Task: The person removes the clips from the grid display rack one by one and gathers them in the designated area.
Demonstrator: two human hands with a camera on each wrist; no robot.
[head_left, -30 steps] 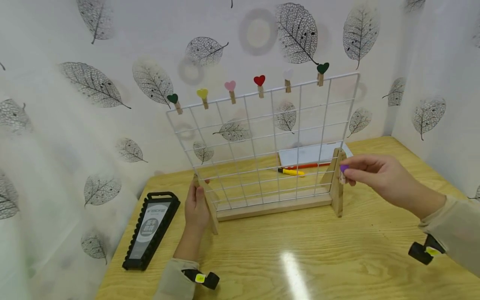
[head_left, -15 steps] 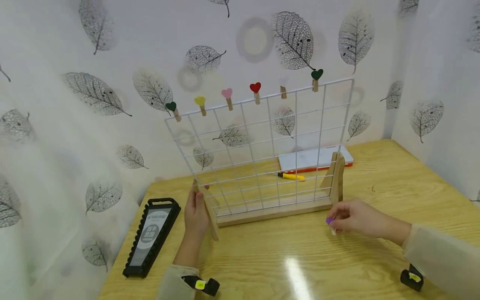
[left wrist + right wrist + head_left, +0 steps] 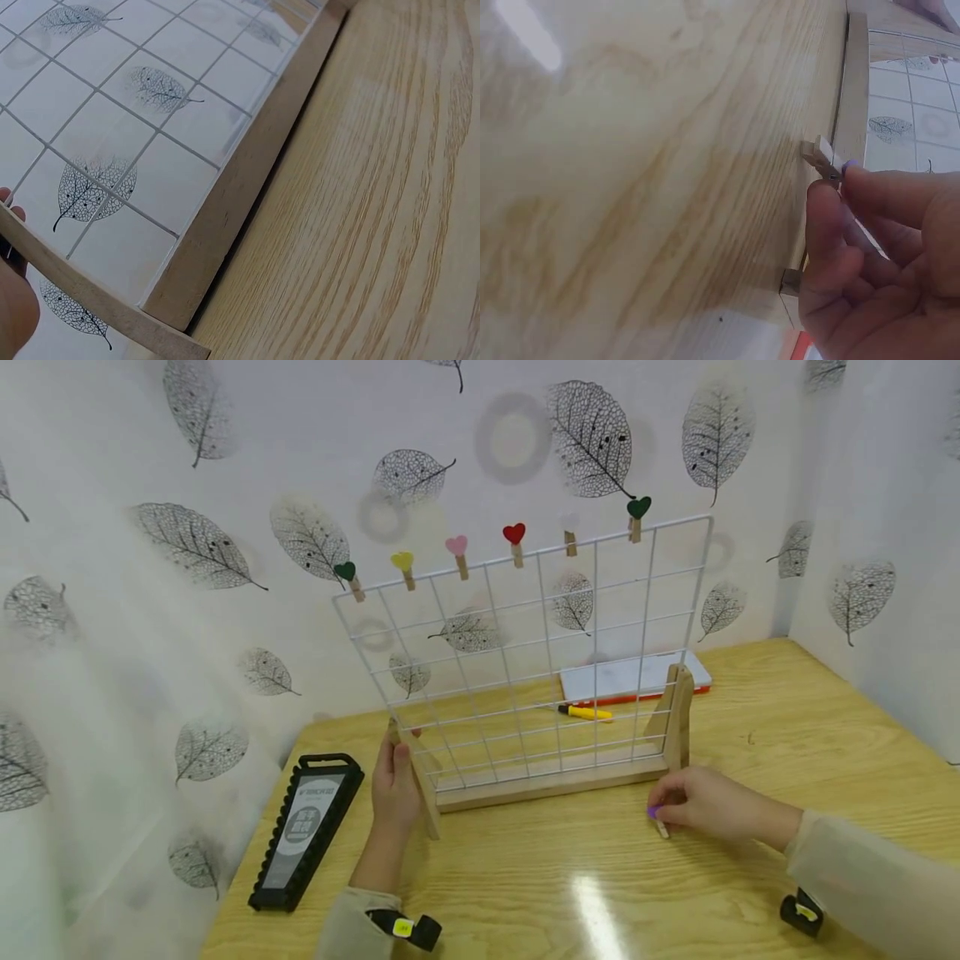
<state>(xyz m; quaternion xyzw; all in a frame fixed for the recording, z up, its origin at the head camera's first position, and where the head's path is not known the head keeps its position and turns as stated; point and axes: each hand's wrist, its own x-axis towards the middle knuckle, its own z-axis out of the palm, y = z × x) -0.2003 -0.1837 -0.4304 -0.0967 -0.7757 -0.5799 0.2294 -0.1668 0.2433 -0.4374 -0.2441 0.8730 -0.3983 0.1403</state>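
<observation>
A white wire grid (image 3: 551, 552) leans back in a wooden stand (image 3: 555, 783). My left hand (image 3: 396, 789) grips the stand's left side support (image 3: 424, 793), the thumb in front and fingertips showing behind it. Between thumb and forefinger, my right hand (image 3: 705, 802) pinches a small wooden clothespin (image 3: 817, 155) with a purple heart (image 3: 654, 812). It is low over the table, in front of the right side support (image 3: 678, 718), its wooden legs pointing away from the fingers. Several heart clothespins line the grid's top rail, among them a red one (image 3: 515, 545) and a yellow one (image 3: 406, 570).
Left of the stand lies a black tool holder (image 3: 306, 835) with a grey label. Behind the grid are a yellow-handled screwdriver (image 3: 588, 713) and a flat white and red case (image 3: 637, 677). A leaf-patterned curtain (image 3: 315, 435) hangs behind the wooden table (image 3: 510, 877).
My right hand has moved down and left with the purple heart clothespin, from beside the right support to low over the table in front of it. My left hand keeps its grip.
</observation>
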